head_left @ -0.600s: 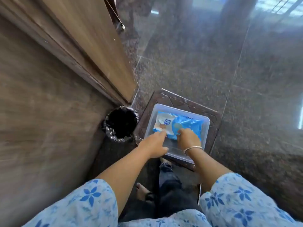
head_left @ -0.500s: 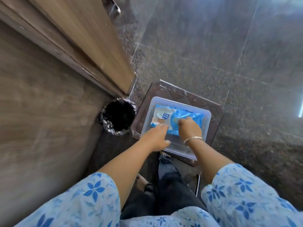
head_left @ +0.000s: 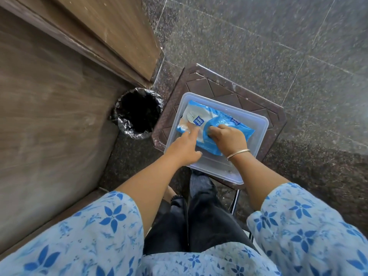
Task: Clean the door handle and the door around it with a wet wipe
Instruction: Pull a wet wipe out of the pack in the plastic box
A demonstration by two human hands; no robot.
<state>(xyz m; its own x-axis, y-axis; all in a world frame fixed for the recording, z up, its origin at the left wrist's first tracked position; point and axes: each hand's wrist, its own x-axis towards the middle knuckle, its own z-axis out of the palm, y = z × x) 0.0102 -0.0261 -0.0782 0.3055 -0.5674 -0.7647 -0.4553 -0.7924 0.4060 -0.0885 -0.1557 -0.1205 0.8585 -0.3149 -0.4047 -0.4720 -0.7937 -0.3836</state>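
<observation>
A blue and white wet wipe pack [head_left: 235, 126] lies in a clear plastic tray [head_left: 256, 140] on a brown stool. My left hand [head_left: 184, 148] presses straight fingers on the pack's white left end. My right hand [head_left: 229, 139], with a bangle on the wrist, has its fingers curled at the flap in the pack's middle and pinches there. The brown wooden door [head_left: 111, 34] stands at the upper left; its handle is out of view.
A small bin with a black liner [head_left: 137, 113] stands on the floor between the door frame and the stool [head_left: 201, 84]. Dark speckled stone tiles [head_left: 278, 46] cover the floor to the right. A wooden wall panel [head_left: 43, 120] fills the left side.
The view has tilted down and the door handle has left the frame. Both hands stay on the pack; the right hand's fingers have dug in at the flap.
</observation>
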